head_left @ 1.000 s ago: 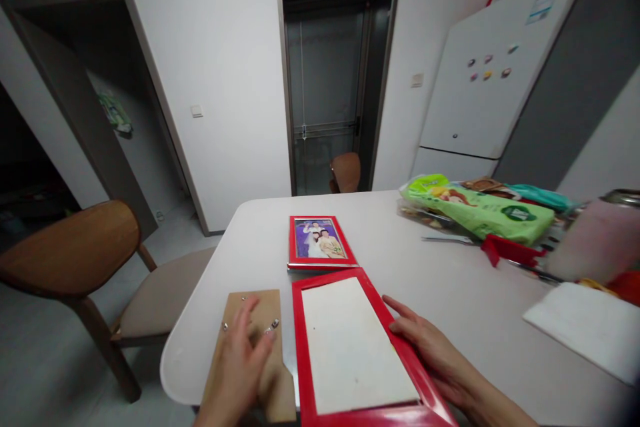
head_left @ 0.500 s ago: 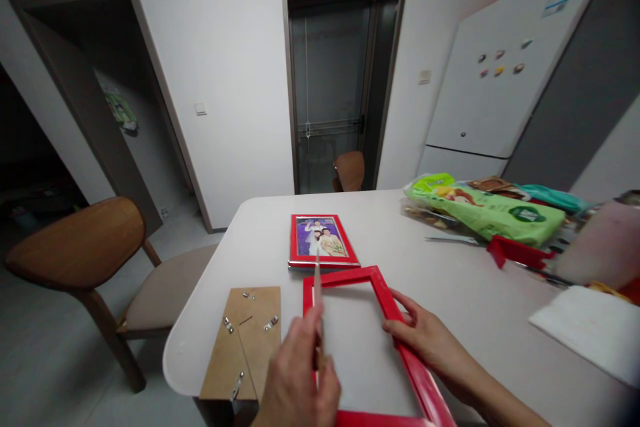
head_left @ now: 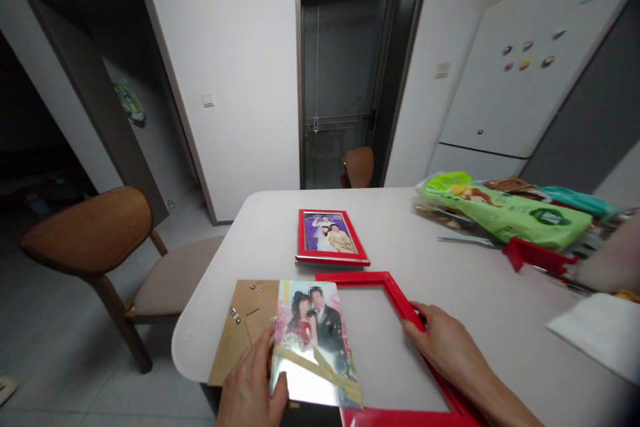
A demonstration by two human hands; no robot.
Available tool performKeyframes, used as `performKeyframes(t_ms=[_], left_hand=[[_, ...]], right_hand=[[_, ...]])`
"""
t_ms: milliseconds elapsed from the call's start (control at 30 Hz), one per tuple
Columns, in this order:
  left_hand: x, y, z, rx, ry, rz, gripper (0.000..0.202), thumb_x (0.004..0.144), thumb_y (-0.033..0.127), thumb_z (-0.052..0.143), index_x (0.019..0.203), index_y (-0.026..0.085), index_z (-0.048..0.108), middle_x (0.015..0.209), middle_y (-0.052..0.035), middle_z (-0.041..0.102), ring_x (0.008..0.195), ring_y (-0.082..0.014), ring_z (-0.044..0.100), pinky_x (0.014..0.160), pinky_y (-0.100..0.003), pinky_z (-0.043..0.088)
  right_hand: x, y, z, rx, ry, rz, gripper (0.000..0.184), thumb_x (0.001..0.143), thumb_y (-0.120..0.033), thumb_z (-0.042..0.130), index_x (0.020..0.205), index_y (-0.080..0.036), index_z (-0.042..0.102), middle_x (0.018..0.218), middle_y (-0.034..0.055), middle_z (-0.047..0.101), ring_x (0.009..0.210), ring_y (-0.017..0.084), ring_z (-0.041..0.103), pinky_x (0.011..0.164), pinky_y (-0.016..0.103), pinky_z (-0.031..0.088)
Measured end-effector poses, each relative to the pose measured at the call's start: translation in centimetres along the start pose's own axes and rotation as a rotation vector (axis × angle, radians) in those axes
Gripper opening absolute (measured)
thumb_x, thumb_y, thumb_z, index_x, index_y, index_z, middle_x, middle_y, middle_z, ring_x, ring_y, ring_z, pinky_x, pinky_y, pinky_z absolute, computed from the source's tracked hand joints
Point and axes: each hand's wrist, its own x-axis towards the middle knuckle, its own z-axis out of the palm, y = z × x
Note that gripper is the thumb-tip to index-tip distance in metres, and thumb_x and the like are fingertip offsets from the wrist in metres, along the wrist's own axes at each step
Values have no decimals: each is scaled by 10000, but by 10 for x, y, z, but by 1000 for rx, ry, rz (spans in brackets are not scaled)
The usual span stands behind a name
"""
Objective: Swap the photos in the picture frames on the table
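My left hand grips the left edge of a glossy photo of a couple, thumb on its face. The photo's picture side faces me, with strips of yellowish tape across its lower part. It overlaps the left side of an empty red picture frame. My right hand is closed round that frame's right side, through whose opening the white tabletop shows. Left of the photo lies a brown backing board with metal clips, partly covered. Beyond stands a second red frame with a photo in it.
The white table has a rounded left corner. At its right lie a green package, a knife-like tool, a red object and white sheets. A wooden chair stands at the left.
My left hand has turned the photo from edge-on to face-up and moved it left, over part of the backing board. My right hand still holds the red frame. The view has shifted slightly.
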Motion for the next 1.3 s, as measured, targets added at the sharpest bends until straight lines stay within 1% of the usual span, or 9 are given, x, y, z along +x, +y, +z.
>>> performKeyframes(t_ms=[167, 300, 400, 567, 667, 800, 933, 1067, 1300], left_hand=[[0, 5, 4, 89, 27, 207, 509, 667, 188, 477, 1167, 111, 414, 1099, -147, 538, 1020, -247, 495, 854, -395, 420], [3, 19, 20, 112, -91, 388, 714, 523, 98, 481, 1226, 115, 354, 1290, -169, 358, 1173, -311, 330, 916, -488, 336], [6, 24, 33, 154, -152, 430, 746, 480, 49, 447, 1219, 116, 368, 1306, -176, 321, 1187, -325, 295, 907, -500, 339], [11, 19, 26, 155, 7, 500, 620, 619, -12, 375, 1221, 131, 374, 1256, -149, 409, 1161, -252, 360, 891, -411, 393], [18, 24, -1, -101, 164, 357, 474, 739, 56, 359, 1200, 153, 411, 1219, -103, 471, 1124, -208, 423, 914, -360, 378], [24, 53, -25, -730, 301, -146, 338, 831, 302, 389, 1118, 156, 492, 1088, -72, 582, 1023, -211, 516, 846, -317, 435], [22, 79, 0, -1287, 163, -338, 498, 767, 493, 449, 1111, 136, 492, 1028, -106, 612, 964, -241, 554, 811, -332, 453], [17, 76, 36, -1304, 72, -198, 573, 763, 472, 454, 1213, 124, 383, 1179, -148, 501, 1064, -241, 482, 887, -344, 398], [8, 44, 72, -421, -58, 444, 623, 713, 315, 555, 1261, 166, 299, 1291, -170, 354, 1186, -269, 315, 940, -414, 327]], right_hand=[[-6, -7, 1, -62, 1, 24, 394, 748, -285, 334, 1030, -95, 533, 860, 131, 600, 752, 232, 589, 692, 327, 429], [-7, -17, 1, -12, 99, -59, 391, 725, -303, 389, 1027, -108, 541, 950, 144, 562, 866, 258, 533, 778, 372, 401], [-13, -34, -4, 221, 145, -179, 385, 698, -300, 439, 1017, -119, 556, 1047, 135, 536, 955, 252, 487, 851, 371, 365], [-35, -73, -20, 745, -99, -169, 288, 715, -311, 473, 945, -185, 592, 950, 69, 594, 760, 178, 557, 654, 292, 444], [-45, -91, -23, 1019, -297, -88, 247, 721, -335, 485, 850, -171, 616, 787, 50, 625, 648, 149, 558, 573, 265, 436], [-52, -109, -14, 1471, -590, 123, 291, 696, -398, 537, 808, -135, 589, 685, 36, 611, 526, 109, 545, 479, 231, 422], [-45, -104, -12, 1822, -398, 319, 261, 709, -364, 537, 893, -178, 537, 812, 43, 634, 715, 148, 599, 613, 262, 475], [-24, -65, -31, 1740, -211, 355, 338, 700, -245, 511, 1035, -215, 482, 904, 41, 650, 787, 182, 606, 628, 283, 492], [-2, -30, -36, 1319, -415, 349, 394, 679, -225, 456, 1064, -171, 512, 729, 37, 686, 635, 202, 632, 562, 303, 487]])
